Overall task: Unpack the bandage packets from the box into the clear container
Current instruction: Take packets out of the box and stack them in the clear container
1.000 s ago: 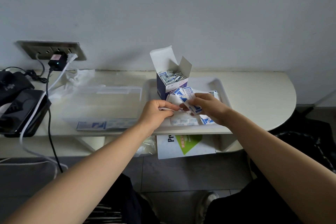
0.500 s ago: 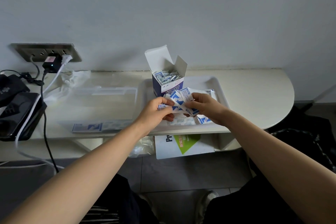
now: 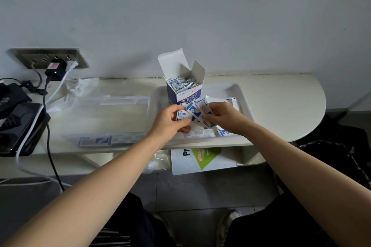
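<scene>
Pinching a loose fan of bandage packets (image 3: 195, 110) with curled fingers of the left hand (image 3: 170, 120) and the right hand (image 3: 222, 118), above the near half of the tray (image 3: 244, 94), just in front of the open box (image 3: 183, 90) standing at the tray's far left corner with more inside. Could easily shed slippery packets onto the tray or off the table's (image 3: 281, 106) near edge on the way left to the clear container (image 3: 104, 114), given so uneven a bundle; might also tip the light box.

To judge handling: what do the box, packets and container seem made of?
Box: thin matte cardboard, by its creased, standing flaps. Packets: printed paper or thin film, unclear which; they flex where held. Container: clear, likely rigid plastic; the table shows through.
</scene>
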Tool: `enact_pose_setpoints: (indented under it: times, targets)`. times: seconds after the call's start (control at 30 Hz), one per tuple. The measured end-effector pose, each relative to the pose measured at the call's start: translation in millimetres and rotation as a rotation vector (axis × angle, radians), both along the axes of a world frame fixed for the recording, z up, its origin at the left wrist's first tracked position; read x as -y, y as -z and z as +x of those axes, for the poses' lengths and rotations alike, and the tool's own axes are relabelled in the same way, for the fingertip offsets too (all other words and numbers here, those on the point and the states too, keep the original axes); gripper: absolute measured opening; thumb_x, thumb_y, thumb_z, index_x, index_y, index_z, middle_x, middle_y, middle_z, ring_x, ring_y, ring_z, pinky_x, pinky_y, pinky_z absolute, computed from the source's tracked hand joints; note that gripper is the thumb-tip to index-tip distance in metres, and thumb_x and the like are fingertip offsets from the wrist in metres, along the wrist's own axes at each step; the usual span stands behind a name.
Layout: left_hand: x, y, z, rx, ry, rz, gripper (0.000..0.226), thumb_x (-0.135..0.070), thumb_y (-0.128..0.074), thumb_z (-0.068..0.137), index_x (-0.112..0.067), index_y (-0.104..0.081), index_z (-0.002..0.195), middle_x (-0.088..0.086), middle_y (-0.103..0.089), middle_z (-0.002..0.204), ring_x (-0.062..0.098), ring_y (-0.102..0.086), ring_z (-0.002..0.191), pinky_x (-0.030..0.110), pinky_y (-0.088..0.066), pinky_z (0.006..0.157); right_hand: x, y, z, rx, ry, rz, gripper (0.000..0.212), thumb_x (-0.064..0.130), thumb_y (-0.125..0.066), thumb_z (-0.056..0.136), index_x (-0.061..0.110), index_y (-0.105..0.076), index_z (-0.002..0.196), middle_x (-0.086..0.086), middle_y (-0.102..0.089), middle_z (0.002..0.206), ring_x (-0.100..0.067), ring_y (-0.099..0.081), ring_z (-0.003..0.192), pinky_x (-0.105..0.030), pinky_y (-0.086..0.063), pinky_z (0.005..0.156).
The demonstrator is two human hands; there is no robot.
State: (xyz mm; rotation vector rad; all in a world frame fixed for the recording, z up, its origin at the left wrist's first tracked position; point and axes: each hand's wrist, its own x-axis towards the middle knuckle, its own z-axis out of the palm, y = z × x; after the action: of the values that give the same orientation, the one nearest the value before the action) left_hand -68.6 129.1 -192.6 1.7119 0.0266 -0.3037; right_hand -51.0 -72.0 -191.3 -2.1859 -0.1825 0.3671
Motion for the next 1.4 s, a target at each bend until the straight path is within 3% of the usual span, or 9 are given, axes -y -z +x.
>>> enact_pose_setpoints:
  times: [0.2, 0.33, 0.43, 0.53, 0.77, 0.9, 1.17, 1.3, 1.4]
  targets:
    - [1.5, -1.9, 0.5, -0.016, 0.025, 0.076, 0.023, -0.003, -0.053, 0.087, -0.013, -0.059, 0.107, 0.014, -0.068, 0.095, 0.022, -0.067, 0.074, 0.038, -0.057, 0.069, -7.5, 1.5, 1.1, 0.253, -0.100, -0.222, 0.016, 0.020, -0.066, 0.087, 0.005, -0.066, 0.083, -0.010, -0.064, 0.069, -0.031, -0.053, 0.065, -0.036, -0.043, 0.060]
    - [-0.2, -2.9, -4.2, 0.167, 0.083, 0.455, 0.031, -0.032, -0.070, 0.073, -0.026, -0.061, 0.102, -0.011, -0.067, 0.091, 0.009, -0.062, 0.078, 0.027, -0.049, 0.070, -16.0, -0.9, 1.6, 0.486, -0.096, -0.439, 0.016, 0.026, -0.065, 0.087, 0.012, -0.064, 0.078, -0.011, -0.061, 0.072, -0.032, -0.054, 0.072, -0.035, -0.040, 0.058]
    - [-1.5, 5.7, -5.0, 0.303, 0.081, 0.788, 0.034, -0.041, -0.075, 0.075, -0.022, -0.065, 0.101, -0.005, -0.064, 0.095, 0.016, -0.061, 0.084, 0.026, -0.044, 0.067, -25.4, 7.9, -5.7, 0.498, -0.194, -0.490, 0.009, 0.020, -0.067, 0.082, 0.012, -0.070, 0.086, -0.008, -0.063, 0.085, -0.030, -0.055, 0.090, -0.034, -0.042, 0.065]
    - [-3.2, 9.8, -7.3, 0.342, 0.088, 0.943, 0.025, -0.031, -0.072, 0.079, -0.022, -0.067, 0.102, 0.004, -0.059, 0.097, 0.027, -0.061, 0.089, 0.030, -0.044, 0.068, -23.6, 14.1, -8.4, 0.485, -0.180, -0.461, 0.014, 0.020, -0.071, 0.079, 0.014, -0.071, 0.091, -0.006, -0.061, 0.089, -0.027, -0.052, 0.093, -0.036, -0.045, 0.070]
    - [-4.1, 7.7, -8.9, 0.308, 0.076, 0.897, 0.020, -0.020, -0.071, 0.078, -0.020, -0.070, 0.098, 0.004, -0.058, 0.095, 0.025, -0.059, 0.089, 0.024, -0.037, 0.069, -14.1, 9.8, -6.7, 0.343, -0.119, -0.349, 0.012, 0.010, -0.072, 0.075, 0.014, -0.074, 0.086, 0.002, -0.053, 0.077, -0.013, -0.045, 0.065, -0.020, -0.033, 0.061]
    - [2.4, 5.8, -7.0, 0.318, 0.075, 0.867, 0.022, -0.017, -0.073, 0.076, -0.021, -0.069, 0.098, 0.002, -0.055, 0.097, 0.023, -0.058, 0.088, 0.022, -0.034, 0.068, -18.6, 7.3, -4.8, 0.316, -0.104, -0.334, 0.014, 0.011, -0.073, 0.074, 0.015, -0.072, 0.087, 0.004, -0.051, 0.078, -0.010, -0.046, 0.064, -0.007, -0.032, 0.057]
    - [3.4, 12.3, -8.6, 0.287, 0.066, 0.783, 0.016, -0.020, -0.070, 0.080, -0.019, -0.070, 0.096, 0.002, -0.062, 0.094, 0.019, -0.059, 0.083, 0.022, -0.034, 0.066, -14.4, 12.5, -6.7, 0.286, -0.079, -0.301, 0.014, 0.010, -0.073, 0.073, 0.015, -0.072, 0.086, 0.005, -0.055, 0.074, -0.011, -0.049, 0.063, -0.010, -0.034, 0.056]
    - [6.3, 11.2, -9.6, 0.301, 0.090, 0.796, 0.014, -0.017, -0.068, 0.084, -0.015, -0.071, 0.098, 0.002, -0.070, 0.097, 0.019, -0.064, 0.090, 0.018, -0.035, 0.067, -18.7, 11.2, -8.0, 0.285, -0.095, -0.317, 0.012, 0.010, -0.073, 0.075, 0.014, -0.075, 0.086, 0.001, -0.062, 0.073, -0.013, -0.052, 0.065, -0.023, -0.038, 0.063]
    - [6.4, -1.6, -8.8, 0.353, 0.078, 0.810, 0.006, -0.017, -0.064, 0.086, -0.017, -0.068, 0.091, -0.001, -0.068, 0.084, 0.020, -0.061, 0.079, 0.018, -0.030, 0.061, -15.8, -0.7, -6.7, 0.346, -0.037, -0.245, 0.009, 0.011, -0.075, 0.076, 0.011, -0.076, 0.085, -0.002, -0.066, 0.069, -0.004, -0.049, 0.057, -0.020, -0.035, 0.060]
